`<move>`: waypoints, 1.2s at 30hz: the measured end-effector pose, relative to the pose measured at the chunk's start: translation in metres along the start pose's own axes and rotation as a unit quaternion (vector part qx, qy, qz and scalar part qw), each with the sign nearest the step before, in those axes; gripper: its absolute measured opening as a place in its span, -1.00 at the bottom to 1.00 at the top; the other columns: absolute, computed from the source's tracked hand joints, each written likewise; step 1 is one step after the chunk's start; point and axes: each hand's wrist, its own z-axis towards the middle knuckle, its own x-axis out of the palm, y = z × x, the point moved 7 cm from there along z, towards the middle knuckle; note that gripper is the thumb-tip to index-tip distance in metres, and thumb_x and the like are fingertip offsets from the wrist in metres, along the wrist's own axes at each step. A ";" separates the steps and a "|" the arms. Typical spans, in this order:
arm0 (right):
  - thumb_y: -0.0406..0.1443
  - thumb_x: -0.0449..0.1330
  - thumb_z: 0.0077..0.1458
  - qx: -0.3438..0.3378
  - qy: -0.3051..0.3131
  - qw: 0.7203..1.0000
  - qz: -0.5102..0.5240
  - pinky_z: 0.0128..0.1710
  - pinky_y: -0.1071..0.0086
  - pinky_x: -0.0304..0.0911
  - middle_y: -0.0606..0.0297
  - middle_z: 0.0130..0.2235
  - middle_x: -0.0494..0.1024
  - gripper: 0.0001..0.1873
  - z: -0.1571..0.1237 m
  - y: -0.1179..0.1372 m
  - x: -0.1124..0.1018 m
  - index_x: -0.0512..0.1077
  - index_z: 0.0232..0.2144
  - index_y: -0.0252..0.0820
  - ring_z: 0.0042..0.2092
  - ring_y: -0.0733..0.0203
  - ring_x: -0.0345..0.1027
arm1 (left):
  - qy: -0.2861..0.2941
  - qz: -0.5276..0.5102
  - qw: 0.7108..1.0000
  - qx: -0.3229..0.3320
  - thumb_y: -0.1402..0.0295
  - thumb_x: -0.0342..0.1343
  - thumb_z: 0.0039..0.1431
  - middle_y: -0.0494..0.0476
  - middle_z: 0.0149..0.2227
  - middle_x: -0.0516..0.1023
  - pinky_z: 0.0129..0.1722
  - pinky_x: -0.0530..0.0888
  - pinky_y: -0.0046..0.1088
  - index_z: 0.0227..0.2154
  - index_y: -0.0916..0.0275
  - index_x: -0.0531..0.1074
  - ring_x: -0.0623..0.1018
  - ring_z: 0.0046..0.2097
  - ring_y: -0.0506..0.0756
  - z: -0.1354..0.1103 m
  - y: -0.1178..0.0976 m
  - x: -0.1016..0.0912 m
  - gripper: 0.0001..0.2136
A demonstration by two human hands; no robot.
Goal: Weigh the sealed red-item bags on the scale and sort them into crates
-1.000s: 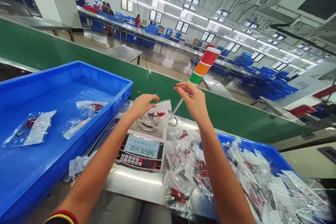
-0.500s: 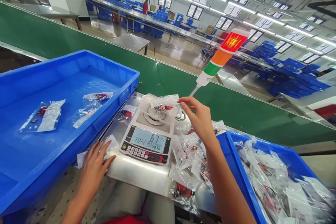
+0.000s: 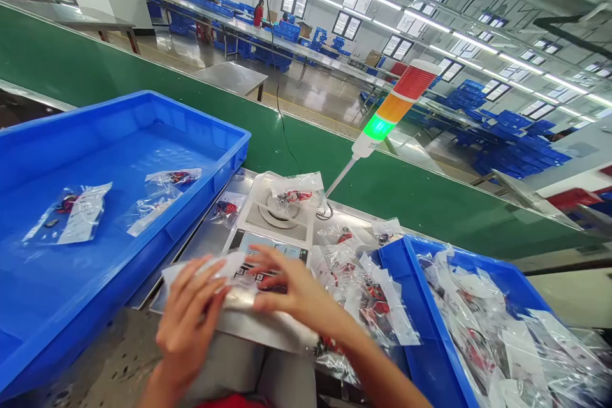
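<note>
My left hand (image 3: 189, 312) is closed on a clear plastic bag (image 3: 234, 268) with a white panel, in front of the scale. What lies inside that bag is hidden by my fingers. My right hand (image 3: 291, 287) hovers over the scale's keypad with fingers apart, close to the bag and holding nothing. On the digital scale (image 3: 310, 229) rests another clear bag (image 3: 299, 194) with red and black parts in it. Both hands cover much of the display. One more small bag (image 3: 227, 209) lies left of the scale.
A large blue tray (image 3: 201, 111) with a few bags stands left. Several filled bags (image 3: 373, 299) lie loose right of the scale, beside a blue bin (image 3: 415, 306) full of them. A signal tower (image 3: 380, 127) glows green behind. Across the aisle, people sit at a bench.
My right hand has left the bag on the scale and come down toward my left hand. My left hand has moved right, lifting its bag. The tower light switched from red to green.
</note>
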 end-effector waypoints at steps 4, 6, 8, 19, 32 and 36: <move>0.04 0.41 -0.04 0.039 -0.081 0.992 0.088 -0.13 0.04 0.55 0.30 -0.14 0.71 -0.58 -0.017 -0.027 0.004 0.58 -0.13 0.12 -0.16 -0.09 0.62 | 0.068 -0.141 0.988 0.011 0.53 0.11 0.26 0.13 0.13 0.54 0.20 0.55 -0.14 0.20 0.04 0.30 0.48 0.25 0.19 0.034 -0.035 0.012 -0.52; 0.06 0.38 -0.02 0.044 -0.208 0.973 0.085 -0.26 0.10 0.58 0.27 -0.21 0.70 -0.62 -0.031 -0.030 -0.037 0.58 -0.23 0.02 -0.26 -0.04 0.61 | 0.109 -0.191 0.976 -0.010 0.45 0.08 0.31 0.12 0.19 0.49 0.25 0.51 -0.11 0.18 0.02 0.29 0.41 0.31 0.18 0.063 -0.035 0.026 -0.58; 0.06 0.41 -0.07 0.029 -0.339 0.938 0.063 -0.32 0.17 0.59 0.24 -0.22 0.68 -0.59 -0.052 -0.026 -0.087 0.55 -0.31 -0.07 -0.27 0.01 0.60 | 0.164 -0.203 0.965 -0.016 0.42 0.02 0.38 0.07 0.15 0.54 0.29 0.45 -0.12 0.08 0.04 0.36 0.44 0.28 0.15 0.101 -0.028 0.054 -0.72; 0.00 0.43 -0.05 -0.047 -0.542 0.838 0.040 -0.27 0.14 0.62 0.19 -0.24 0.61 -0.59 -0.104 -0.026 -0.184 0.40 -0.39 -0.13 -0.18 -0.02 0.62 | 0.333 -0.158 0.924 -0.098 0.23 0.21 0.32 0.16 -0.09 0.57 -0.08 0.59 -0.19 -0.08 0.29 0.49 0.59 -0.11 0.12 0.216 0.014 0.271 -0.75; -0.03 0.28 -0.04 -0.012 -0.374 0.923 -0.084 -0.59 0.35 0.46 0.06 -0.12 0.67 -0.54 0.043 -0.007 -0.169 0.50 -0.14 -0.16 -0.07 -0.08 0.54 | -0.076 -0.019 0.973 -0.219 0.15 0.12 0.27 0.16 -0.02 0.58 0.06 0.50 0.06 -0.03 0.44 0.48 0.58 0.06 0.38 0.251 0.125 -0.008 -0.59; -0.01 0.22 0.01 -0.029 -0.431 0.887 -0.164 -0.63 0.36 0.38 -0.01 -0.11 0.66 -0.52 0.014 0.000 -0.184 0.50 -0.11 -0.20 -0.12 -0.07 0.53 | -0.058 0.131 0.972 -0.184 0.01 0.06 0.29 0.15 0.24 0.43 0.28 0.28 0.25 0.10 0.25 0.46 0.35 0.31 0.45 0.219 0.134 -0.027 -0.52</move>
